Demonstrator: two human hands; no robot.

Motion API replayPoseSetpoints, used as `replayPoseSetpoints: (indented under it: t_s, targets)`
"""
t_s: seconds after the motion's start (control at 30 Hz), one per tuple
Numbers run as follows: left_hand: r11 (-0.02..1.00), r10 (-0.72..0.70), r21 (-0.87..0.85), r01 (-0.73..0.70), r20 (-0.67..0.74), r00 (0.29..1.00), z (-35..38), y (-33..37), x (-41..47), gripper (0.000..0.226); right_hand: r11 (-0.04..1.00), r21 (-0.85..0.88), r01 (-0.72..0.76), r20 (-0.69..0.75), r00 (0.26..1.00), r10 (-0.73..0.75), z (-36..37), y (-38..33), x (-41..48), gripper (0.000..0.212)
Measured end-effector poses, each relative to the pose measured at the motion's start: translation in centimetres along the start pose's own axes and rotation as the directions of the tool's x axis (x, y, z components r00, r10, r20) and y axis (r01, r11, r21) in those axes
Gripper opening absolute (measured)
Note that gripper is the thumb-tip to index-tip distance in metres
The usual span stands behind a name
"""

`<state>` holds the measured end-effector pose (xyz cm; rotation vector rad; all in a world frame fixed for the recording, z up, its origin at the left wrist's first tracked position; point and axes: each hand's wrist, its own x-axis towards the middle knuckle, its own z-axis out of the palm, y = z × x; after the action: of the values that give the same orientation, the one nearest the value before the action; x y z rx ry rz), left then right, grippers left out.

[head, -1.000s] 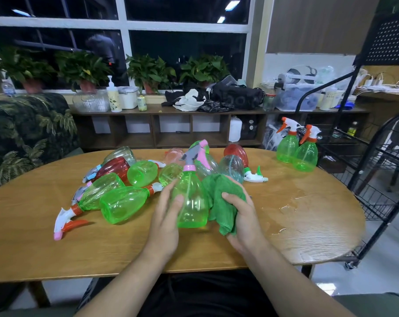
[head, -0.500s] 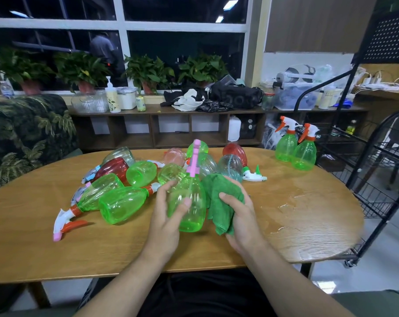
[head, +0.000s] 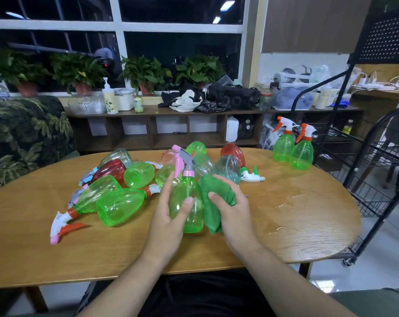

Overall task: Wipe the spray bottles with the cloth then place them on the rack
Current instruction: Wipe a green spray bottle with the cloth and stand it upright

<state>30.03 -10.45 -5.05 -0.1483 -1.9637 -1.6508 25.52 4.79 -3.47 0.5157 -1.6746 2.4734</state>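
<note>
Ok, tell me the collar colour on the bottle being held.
The collar is pink, seen best in the head view.

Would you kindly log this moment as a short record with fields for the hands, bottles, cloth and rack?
left hand: holds the green bottle upright
right hand: grips the green cloth against the bottle's side
pile: bottles lying on the table, left of the hands
upright pair: two green bottles at the table's far right, near the rack

Bottle pile (head: pixel 125 188) on table (head: pixel 308 225) left; rack (head: pixel 377 179) right w/ 2 bottles (head: pixel 293 149).
</note>
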Motion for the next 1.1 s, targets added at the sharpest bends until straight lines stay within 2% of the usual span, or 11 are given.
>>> replayPoseSetpoints:
  t_s: [0.07, 0.17, 0.23, 0.4, 0.5, 0.6, 0.7, 0.77, 0.93, 1.03, 1.1]
  targets:
    - [1.000, 0.019, 0.000, -0.019, 0.019, 1.000, 0.0, 0.0, 0.1, 0.069, 0.966, -0.184, 0.183, -0.006, 0.982, -0.188, 0.6, -1.2, 1.5, 0.044]
    - [0.999, 0.034, -0.018, -0.033, 0.053, 0.998, 0.3, 0.4, -0.2, 0.067, 0.748, -0.460, 0.478, 0.181, 0.875, -0.448, 1.1, -3.2, 4.4, 0.051]
    - [0.998, 0.055, -0.008, -0.055, 0.057, 0.997, 0.5, 0.8, -0.5, 0.065, 0.620, -0.547, 0.563, 0.369, 0.827, -0.424, 1.1, -3.5, 5.5, 0.062]
    - [0.998, 0.047, -0.035, -0.047, -0.011, 0.999, -0.2, -0.2, 0.0, 0.064, 0.491, -0.569, 0.659, 0.622, 0.736, -0.267, 0.4, -1.9, 5.2, 0.077]
    - [0.997, 0.040, -0.060, -0.040, -0.003, 0.999, -0.3, -0.1, 0.1, 0.064, 0.500, -0.546, 0.672, 0.639, 0.720, -0.269, -0.2, -2.4, 5.5, 0.071]
    - [0.994, 0.059, -0.096, -0.059, -0.005, 0.998, -0.6, 0.2, 0.2, 0.066, 0.440, -0.600, 0.668, 0.609, 0.738, -0.291, -0.7, -2.8, 6.1, 0.065]
    - [0.990, 0.055, -0.127, -0.057, -0.017, 0.998, -0.7, 0.3, 0.1, 0.065, 0.560, -0.652, 0.511, 0.386, 0.859, -0.335, -0.7, -3.4, 6.5, 0.059]
    - [0.988, 0.069, -0.136, -0.068, 0.002, 0.998, -0.5, 0.5, -0.1, 0.064, 0.620, -0.620, 0.480, 0.315, 0.877, -0.363, -0.1, -4.0, 6.6, 0.061]
    - [0.985, 0.090, -0.153, -0.085, 0.029, 0.996, -0.9, 0.6, -0.1, 0.064, 0.558, -0.590, 0.584, 0.550, 0.796, -0.251, 1.1, -4.6, 6.6, 0.062]
    - [0.985, 0.108, -0.137, -0.104, 0.018, 0.994, -0.9, 0.9, -0.3, 0.064, 0.526, -0.619, 0.583, 0.487, 0.811, -0.325, 0.7, -4.6, 6.3, 0.053]
    - [0.983, 0.113, -0.149, -0.110, 0.009, 0.994, -1.0, 0.8, -0.3, 0.064, 0.571, -0.635, 0.520, 0.425, 0.853, -0.304, 0.5, -5.1, 6.4, 0.047]
